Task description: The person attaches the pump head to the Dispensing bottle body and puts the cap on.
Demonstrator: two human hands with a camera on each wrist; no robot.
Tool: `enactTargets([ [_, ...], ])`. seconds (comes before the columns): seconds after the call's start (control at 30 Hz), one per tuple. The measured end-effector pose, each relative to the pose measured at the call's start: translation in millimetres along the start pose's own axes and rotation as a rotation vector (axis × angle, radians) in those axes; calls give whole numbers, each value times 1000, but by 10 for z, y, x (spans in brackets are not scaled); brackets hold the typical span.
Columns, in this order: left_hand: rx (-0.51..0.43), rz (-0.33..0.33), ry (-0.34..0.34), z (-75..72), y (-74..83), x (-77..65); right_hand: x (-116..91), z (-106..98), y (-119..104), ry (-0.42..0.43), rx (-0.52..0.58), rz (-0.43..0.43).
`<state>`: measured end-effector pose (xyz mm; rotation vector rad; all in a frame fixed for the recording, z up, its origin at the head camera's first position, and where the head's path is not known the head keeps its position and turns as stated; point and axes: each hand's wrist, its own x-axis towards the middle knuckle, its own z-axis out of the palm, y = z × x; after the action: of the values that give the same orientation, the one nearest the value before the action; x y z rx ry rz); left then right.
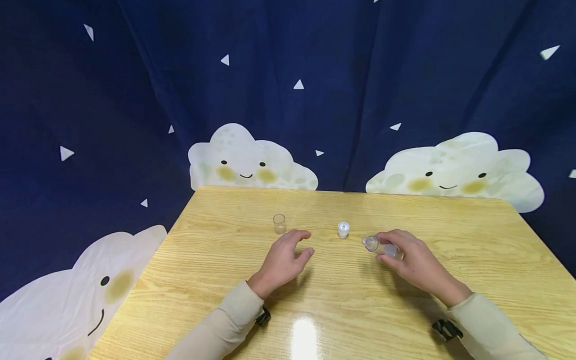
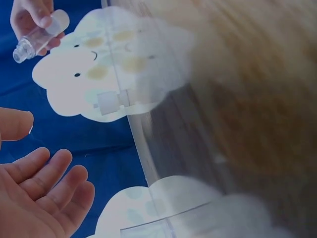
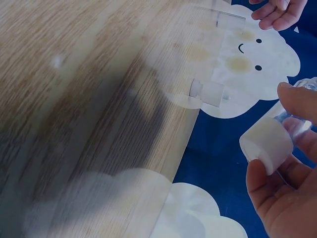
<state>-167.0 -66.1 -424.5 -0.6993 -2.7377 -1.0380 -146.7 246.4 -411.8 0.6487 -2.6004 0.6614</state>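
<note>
My right hand (image 1: 416, 260) grips a small clear bottle (image 1: 391, 249) with a white bottom end, tilted so its open threaded neck points left. In the right wrist view, thumb and fingers wrap around the bottle (image 3: 267, 144). A small white cap-like piece (image 1: 343, 229) with a little nub stands on the table between the hands. Farther left is a clear, cup-shaped cover (image 1: 279, 224). My left hand (image 1: 283, 257) hovers in front of that cover, thumb and fingers spread apart and holding nothing; its palm (image 2: 34, 198) shows in the left wrist view.
The wooden table (image 1: 216, 250) reaches back to a dark blue curtain (image 1: 337, 100) with white triangles and smiling clouds. Light glares off the table's near middle. Black straps (image 1: 447, 330) circle both wrists.
</note>
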Motion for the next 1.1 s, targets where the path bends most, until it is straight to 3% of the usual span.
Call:
enactTargets([
  [0.5,18,10,-15,-1,41,59,-41,-9,-25,19,16,-34],
  [0.73,24,-15,5,-71,17,197,-45,-14,-24,9,6,-39],
  [1.1,9,-51,-18,-33,-77,387,-31,1,-35,1,17,-52],
])
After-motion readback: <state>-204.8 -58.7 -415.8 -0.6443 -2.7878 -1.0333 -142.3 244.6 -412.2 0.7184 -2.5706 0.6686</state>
